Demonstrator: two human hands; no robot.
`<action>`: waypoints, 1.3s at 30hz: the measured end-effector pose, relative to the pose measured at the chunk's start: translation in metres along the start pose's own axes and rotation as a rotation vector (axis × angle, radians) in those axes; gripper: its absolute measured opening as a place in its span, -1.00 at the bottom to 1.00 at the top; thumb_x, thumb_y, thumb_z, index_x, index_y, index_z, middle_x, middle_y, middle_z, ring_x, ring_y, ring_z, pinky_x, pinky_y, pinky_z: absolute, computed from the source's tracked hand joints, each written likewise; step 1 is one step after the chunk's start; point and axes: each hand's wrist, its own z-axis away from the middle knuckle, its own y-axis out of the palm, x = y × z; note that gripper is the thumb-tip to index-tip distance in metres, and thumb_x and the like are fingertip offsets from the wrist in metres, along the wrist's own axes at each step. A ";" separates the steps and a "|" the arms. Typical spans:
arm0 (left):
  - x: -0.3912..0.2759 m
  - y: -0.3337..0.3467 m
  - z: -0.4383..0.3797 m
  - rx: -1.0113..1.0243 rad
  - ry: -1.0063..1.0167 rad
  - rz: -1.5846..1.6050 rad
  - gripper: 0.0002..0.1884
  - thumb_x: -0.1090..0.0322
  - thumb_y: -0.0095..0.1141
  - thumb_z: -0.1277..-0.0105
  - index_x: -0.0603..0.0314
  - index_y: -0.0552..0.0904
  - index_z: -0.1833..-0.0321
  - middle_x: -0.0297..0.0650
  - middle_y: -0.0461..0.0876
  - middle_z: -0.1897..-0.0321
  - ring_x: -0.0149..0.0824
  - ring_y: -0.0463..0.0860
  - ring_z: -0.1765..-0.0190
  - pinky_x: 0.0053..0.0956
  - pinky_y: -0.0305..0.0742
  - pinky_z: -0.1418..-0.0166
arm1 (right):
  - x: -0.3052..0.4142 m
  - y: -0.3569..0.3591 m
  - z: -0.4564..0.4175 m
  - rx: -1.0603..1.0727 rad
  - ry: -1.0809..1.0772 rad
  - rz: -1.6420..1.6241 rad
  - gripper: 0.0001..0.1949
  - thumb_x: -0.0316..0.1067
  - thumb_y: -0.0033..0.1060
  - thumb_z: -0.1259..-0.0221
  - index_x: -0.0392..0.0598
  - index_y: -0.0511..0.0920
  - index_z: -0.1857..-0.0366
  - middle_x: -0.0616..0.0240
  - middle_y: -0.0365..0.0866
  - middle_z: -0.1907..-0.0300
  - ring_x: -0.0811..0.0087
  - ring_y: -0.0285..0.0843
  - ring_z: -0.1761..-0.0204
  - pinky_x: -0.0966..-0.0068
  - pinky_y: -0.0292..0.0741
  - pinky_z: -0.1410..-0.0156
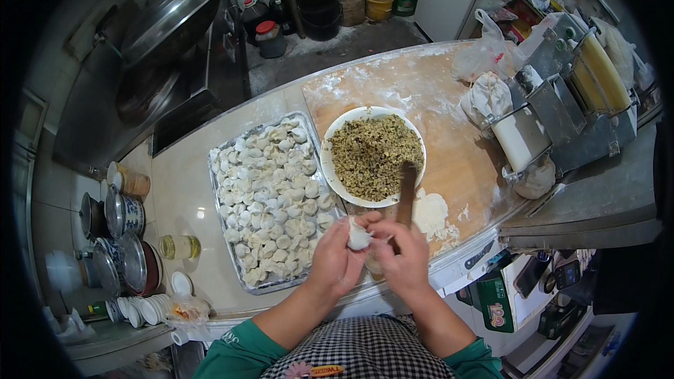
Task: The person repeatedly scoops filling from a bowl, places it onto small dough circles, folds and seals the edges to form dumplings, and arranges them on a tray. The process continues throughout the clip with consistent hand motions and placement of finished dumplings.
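Observation:
Between my hands, just below the bowl, is a small white dumpling (359, 237). My left hand (337, 255) holds it in the curled fingers. My right hand (403, 255) grips a flat brown wooden spatula (406, 195), its blade over the rim of the bowl, while its fingertips touch or nearly touch the dumpling's edge. The white bowl (327, 168) holds a chopped, greenish-brown filling (374, 155). To the left lies a metal tray (224, 242) covered with rows of floury dumplings (274, 195). Round dough wrappers (430, 213) lie right of the spatula.
A dough-rolling machine (558, 110) stands at the right, with cloth and plastic bags beside it. Flour marks the wooden board (458, 142). A glass jar (179, 247) lies on the left counter near lidded pots (124, 213). A large wok lid (174, 21) stands at the back left.

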 end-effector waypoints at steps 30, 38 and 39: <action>-0.018 -0.030 0.071 0.216 0.134 -1.466 -0.84 0.29 0.18 -0.28 0.15 0.73 0.19 -0.14 0.74 0.33 -0.11 0.74 0.29 -0.28 0.61 0.20 | -0.013 -0.022 0.070 0.361 0.020 0.177 -0.87 -0.43 0.33 -0.24 -0.05 0.65 0.16 0.11 0.62 0.28 0.05 0.62 0.30 0.25 0.56 0.23; -0.010 -0.047 0.069 0.225 0.273 -1.603 -0.83 0.37 0.12 -0.32 0.13 0.66 0.06 -0.07 0.70 0.24 0.04 0.69 0.12 -0.14 0.59 0.01 | -0.025 -0.014 0.072 0.340 -0.095 0.210 -0.87 -0.38 0.19 -0.35 -0.11 0.66 0.13 0.11 0.68 0.26 0.10 0.67 0.29 0.29 0.61 0.19; -0.012 -0.049 0.067 0.225 0.346 -1.601 -0.82 0.39 0.13 -0.32 0.13 0.66 0.05 -0.06 0.69 0.24 0.05 0.69 0.11 -0.12 0.59 -0.01 | -0.027 -0.013 0.071 0.333 -0.103 0.218 -0.85 -0.38 0.17 -0.36 -0.11 0.67 0.10 0.11 0.70 0.24 0.12 0.68 0.30 0.31 0.62 0.18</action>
